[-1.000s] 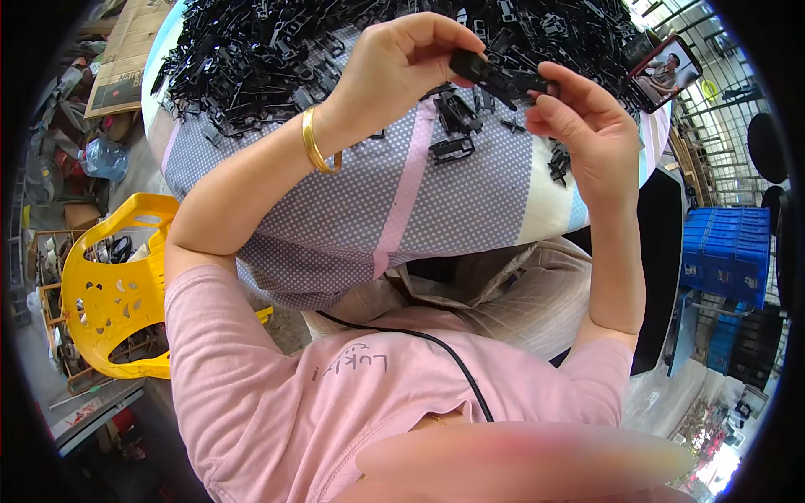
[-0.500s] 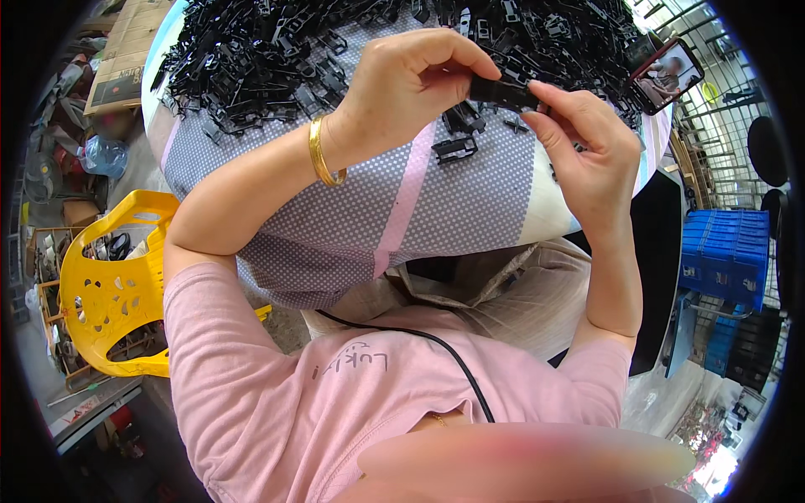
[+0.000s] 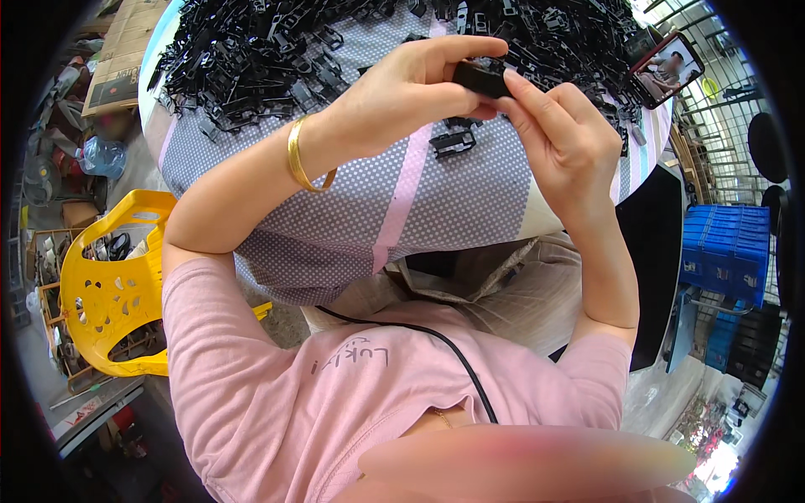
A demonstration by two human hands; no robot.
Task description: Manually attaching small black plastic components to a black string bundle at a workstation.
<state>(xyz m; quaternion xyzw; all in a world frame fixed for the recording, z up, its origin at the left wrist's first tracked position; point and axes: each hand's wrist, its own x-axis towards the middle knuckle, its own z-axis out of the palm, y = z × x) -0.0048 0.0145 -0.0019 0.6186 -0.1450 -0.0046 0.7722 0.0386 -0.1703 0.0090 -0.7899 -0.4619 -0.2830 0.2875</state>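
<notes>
Between my two hands, above the table, is a small black plastic part (image 3: pixel 481 80). My left hand (image 3: pixel 411 84) grips its left end, with the thumb below and the fingers above. At its right end, the thumb and forefinger of my right hand (image 3: pixel 563 126) pinch it. Fingers cover both ends, so its full shape is hidden. Below my hands a loose black plastic piece (image 3: pixel 454 143) lies on the dotted grey cloth (image 3: pixel 335 218). Past my hands spreads a large heap of similar black plastic parts (image 3: pixel 243 59).
A phone (image 3: pixel 667 72) stands propped at the table's right edge. To the left is a yellow plastic chair (image 3: pixel 105 293), with a clear plastic bottle (image 3: pixel 103 158) and a cardboard box (image 3: pixel 126 59) beyond. Blue crates (image 3: pixel 724 251) are stacked at the right.
Both hands have shifted slightly left, and the black part between them has turned. My right hand's fingers have come closer to my left hand.
</notes>
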